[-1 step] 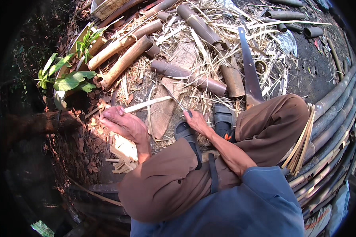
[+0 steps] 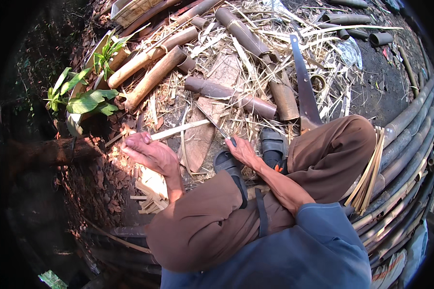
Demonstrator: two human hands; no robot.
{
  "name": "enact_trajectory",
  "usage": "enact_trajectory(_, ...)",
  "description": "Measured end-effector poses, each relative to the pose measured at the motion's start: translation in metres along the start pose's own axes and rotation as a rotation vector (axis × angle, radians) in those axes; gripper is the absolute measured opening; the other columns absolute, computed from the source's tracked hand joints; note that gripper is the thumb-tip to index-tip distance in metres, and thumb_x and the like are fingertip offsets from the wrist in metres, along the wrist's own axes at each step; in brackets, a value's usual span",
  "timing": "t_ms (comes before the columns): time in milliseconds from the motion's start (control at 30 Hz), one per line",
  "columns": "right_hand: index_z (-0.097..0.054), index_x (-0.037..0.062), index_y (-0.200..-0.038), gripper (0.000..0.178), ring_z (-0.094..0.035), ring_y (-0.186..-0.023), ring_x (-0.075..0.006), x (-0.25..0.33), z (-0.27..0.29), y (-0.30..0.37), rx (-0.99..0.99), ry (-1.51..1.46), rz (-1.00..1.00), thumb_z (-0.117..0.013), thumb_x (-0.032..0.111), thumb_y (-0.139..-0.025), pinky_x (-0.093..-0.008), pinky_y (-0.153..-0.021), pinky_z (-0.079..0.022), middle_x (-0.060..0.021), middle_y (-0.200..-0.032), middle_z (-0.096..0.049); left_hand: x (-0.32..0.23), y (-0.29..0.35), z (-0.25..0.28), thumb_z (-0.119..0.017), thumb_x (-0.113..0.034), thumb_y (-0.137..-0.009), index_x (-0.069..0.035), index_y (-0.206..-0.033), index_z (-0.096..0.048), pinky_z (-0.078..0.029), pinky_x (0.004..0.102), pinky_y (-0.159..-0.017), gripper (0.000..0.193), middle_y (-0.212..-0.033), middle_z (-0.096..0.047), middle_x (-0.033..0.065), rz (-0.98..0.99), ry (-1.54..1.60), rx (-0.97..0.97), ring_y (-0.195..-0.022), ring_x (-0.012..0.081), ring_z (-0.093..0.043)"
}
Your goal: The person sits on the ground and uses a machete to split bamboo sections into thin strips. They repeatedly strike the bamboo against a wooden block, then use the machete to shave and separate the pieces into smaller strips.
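My left hand (image 2: 153,153) is closed on one end of a pale split bamboo strip (image 2: 179,129), which points to the right. In my right hand (image 2: 242,151) is a knife (image 2: 210,119), gripped by its dark handle. The blade slants up and to the left, and the strip's far end meets it or lies just behind it; contact cannot be told. Below both lies a flat wooden board (image 2: 197,144) on the ground. Beside my left wrist is a pile of short cut bamboo strips (image 2: 152,195).
A handsaw (image 2: 304,79) leans by my right knee. Bamboo tubes (image 2: 231,96) and shavings (image 2: 210,45) litter the ground ahead. A bundle of thin strips (image 2: 366,176) and long bamboo poles (image 2: 405,144) lie at right. A leafy plant (image 2: 89,100) grows at left.
Almost nothing differs. The whole view has shifted by a few pixels; both hands keep their grip on the strip and the knife.
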State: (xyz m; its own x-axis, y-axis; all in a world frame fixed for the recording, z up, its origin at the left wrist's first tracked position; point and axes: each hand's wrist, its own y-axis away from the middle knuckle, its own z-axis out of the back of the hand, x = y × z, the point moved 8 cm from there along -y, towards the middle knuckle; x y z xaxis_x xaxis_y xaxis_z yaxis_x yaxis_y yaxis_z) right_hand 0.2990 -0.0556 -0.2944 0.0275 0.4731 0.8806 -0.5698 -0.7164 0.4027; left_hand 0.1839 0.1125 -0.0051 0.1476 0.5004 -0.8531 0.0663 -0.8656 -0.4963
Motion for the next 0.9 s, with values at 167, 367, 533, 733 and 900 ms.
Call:
enact_trajectory(167, -0.057, 0.0031, -0.095, 0.041, -0.062, -0.065, -0.0447, 0.128, -0.009, 0.038, 0.169, -0.017, 0.183, -0.052, 0.044, -0.097, -0.0519, -0.060, -0.047, -0.0250, -0.067, -0.060, 0.009, -0.011, 0.018, -0.039, -0.042, -0.106, -0.012, -0.078, -0.030, -0.031, 0.0272, -0.064, 0.041, -0.072, -0.029, -0.0004, -0.030, -0.060, -0.120, -0.065, 0.0121, -0.029)
enact_trajectory(367, -0.057, -0.0008, -0.089, 0.044, -0.057, -0.057, -0.0358, 0.063, 0.010, -0.002, -0.018, 0.058, 0.089, -0.052, 0.041, -0.098, -0.0476, -0.057, -0.044, -0.0201, -0.059, -0.054, -0.002, -0.006, 0.006, -0.042, -0.045, -0.104, -0.015, -0.070, -0.021, -0.019, 0.0265, -0.051, 0.050, -0.061, -0.020, -0.0040, -0.032, 0.058, -0.083, -0.055, 0.0090, -0.020)
enact_trajectory(533, -0.055, 0.0024, -0.095, 0.039, -0.058, -0.056, -0.0389, 0.156, -0.006, 0.052, 0.103, 0.008, 0.352, -0.052, 0.041, -0.097, -0.0474, -0.058, -0.045, -0.0189, -0.060, -0.054, -0.004, -0.006, 0.005, -0.041, -0.045, -0.104, -0.014, -0.070, -0.023, -0.019, 0.0267, -0.051, 0.050, -0.061, -0.021, -0.0037, -0.083, -0.007, -0.098, -0.055, 0.0092, -0.021)
enact_trajectory(733, -0.054, 0.0044, -0.097, 0.037, -0.058, -0.057, -0.0413, 0.124, -0.010, 0.029, 0.148, -0.007, 0.174, -0.052, 0.041, -0.097, -0.0479, -0.056, -0.044, -0.0205, -0.060, -0.054, 0.009, -0.017, 0.022, -0.041, -0.048, -0.103, -0.013, -0.072, -0.024, -0.024, 0.0271, -0.052, 0.049, -0.064, -0.023, -0.0019, -0.037, -0.102, -0.168, -0.057, 0.0112, -0.024)
enact_trajectory(900, -0.054, 0.0041, -0.097, 0.042, -0.063, -0.062, -0.0440, 0.069, -0.011, 0.004, 0.115, 0.141, 0.051, -0.052, 0.046, -0.096, -0.0534, -0.060, -0.048, -0.0224, -0.064, -0.061, 0.006, -0.012, 0.016, -0.040, -0.050, -0.103, -0.013, -0.072, -0.025, -0.025, 0.0267, -0.052, 0.050, -0.064, -0.023, -0.0017, -0.077, -0.091, -0.141, -0.057, 0.0113, -0.025)
